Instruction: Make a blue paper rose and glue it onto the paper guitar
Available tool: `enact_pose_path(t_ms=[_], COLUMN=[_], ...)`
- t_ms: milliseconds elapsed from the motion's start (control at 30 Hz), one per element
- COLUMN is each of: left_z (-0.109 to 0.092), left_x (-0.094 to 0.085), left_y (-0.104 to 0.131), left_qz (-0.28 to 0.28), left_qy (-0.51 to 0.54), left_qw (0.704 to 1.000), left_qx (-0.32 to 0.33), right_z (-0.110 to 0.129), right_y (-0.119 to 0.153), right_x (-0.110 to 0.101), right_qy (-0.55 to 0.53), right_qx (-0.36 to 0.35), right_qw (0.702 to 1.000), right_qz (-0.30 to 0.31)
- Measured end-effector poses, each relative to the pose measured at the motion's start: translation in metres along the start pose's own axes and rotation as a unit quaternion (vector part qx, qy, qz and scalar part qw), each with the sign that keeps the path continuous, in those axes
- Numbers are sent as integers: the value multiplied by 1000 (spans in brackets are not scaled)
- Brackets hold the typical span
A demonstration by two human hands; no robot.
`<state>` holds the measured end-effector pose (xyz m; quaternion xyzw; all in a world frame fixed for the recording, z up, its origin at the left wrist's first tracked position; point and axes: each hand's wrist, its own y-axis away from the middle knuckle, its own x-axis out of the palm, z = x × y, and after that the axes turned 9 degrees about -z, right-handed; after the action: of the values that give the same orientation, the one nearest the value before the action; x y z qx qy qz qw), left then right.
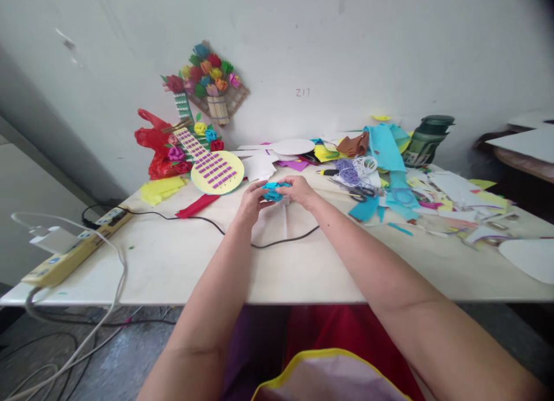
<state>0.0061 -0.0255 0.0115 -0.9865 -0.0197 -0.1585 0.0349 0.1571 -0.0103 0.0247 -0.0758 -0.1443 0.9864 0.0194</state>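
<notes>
Between my two hands, above the middle of the table, is a blue paper flower (273,191) with folded, layered edges. My left hand (253,202) has its fingers closed on the flower's left side. From the other side, my right hand (300,192) pinches the flower's right edge. A white stick (284,219) shows just below the right fingers; whether it joins the flower I cannot tell. Behind the left hand lies a yellow paper guitar shape (217,173) with purple strips.
A black cable (208,219) crosses the table from a power strip (64,254) at left. Scissors (357,192), string (352,171), blue crepe paper (387,147) and paper scraps (454,199) lie at right. A dark green bottle (426,141) stands behind; paper flowers (212,72) lean on the wall.
</notes>
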Motion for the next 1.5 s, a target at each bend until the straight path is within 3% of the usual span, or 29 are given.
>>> enact_pose_path(t_ms=[167,333,500,700,800,933,1033,1267,1500], left_z=[-3,-4,-3,0,1,0,0,1,0], left_x=[0,-2,2,5,5,4,3,3,7], left_y=[-2,0,3,2,1,-2,-3,-4,-3], left_qz=[3,31,101,121,115,89,54,12,-26], left_qy=[21,103,144,143,149,164,174,166,150], left_qw=[998,987,971,967,967,968,971,981,985], left_qx=[-55,-120,-161,-174,-171,-167,-156,-100,-85], right_z=[-1,-1,2,-3,-5,-4,-1,6,8], right_y=[-2,0,3,1,-3,-8,-6,8,13], right_x=[-1,-3,-4,-4,-2,-1,-1,6,9], right_qy=[-56,-59,-85,-47,27,149,218,346,395], right_qx=[36,-5,-29,-64,-138,-287,-343,-408,-440], right_qw=[998,996,988,990,987,945,908,844,806], right_qz=[-10,64,124,113,76,-45,-103,-43,-10])
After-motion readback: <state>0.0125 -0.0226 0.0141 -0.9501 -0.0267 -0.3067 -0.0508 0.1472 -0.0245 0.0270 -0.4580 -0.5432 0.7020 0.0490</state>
